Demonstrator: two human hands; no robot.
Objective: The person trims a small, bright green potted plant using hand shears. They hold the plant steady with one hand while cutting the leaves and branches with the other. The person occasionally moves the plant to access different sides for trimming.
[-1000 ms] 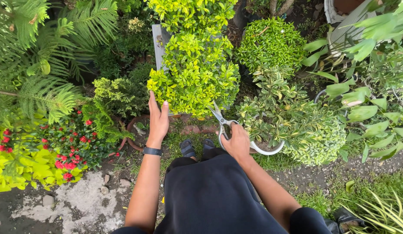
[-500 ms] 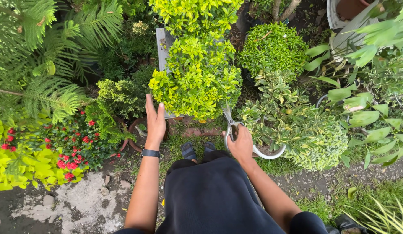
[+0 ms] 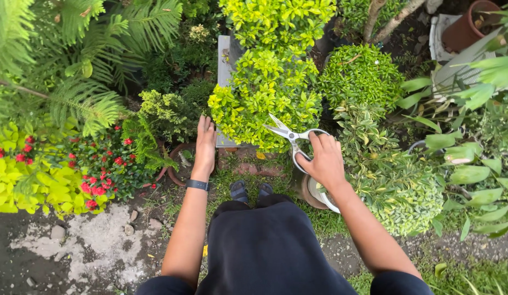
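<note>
Scissors at a yellow-green shrub, seen from above.

Nearest, a black-clothed lap fills the 6 o'clock edge, sandalled toes (image 3: 248,191) showing just past it. The right hand (image 3: 323,162) is closed through the loops of the grey scissors (image 3: 289,136), whose blades stand parted, tips pointing to 10 o'clock into the shrub (image 3: 265,95). The left hand (image 3: 205,145), a dark band at its wrist, lies flat and open, holding nothing, fingers against the shrub's 8 o'clock edge. Red flowers (image 3: 101,169) sit at 9 o'clock, ferns (image 3: 74,65) beyond.
</note>
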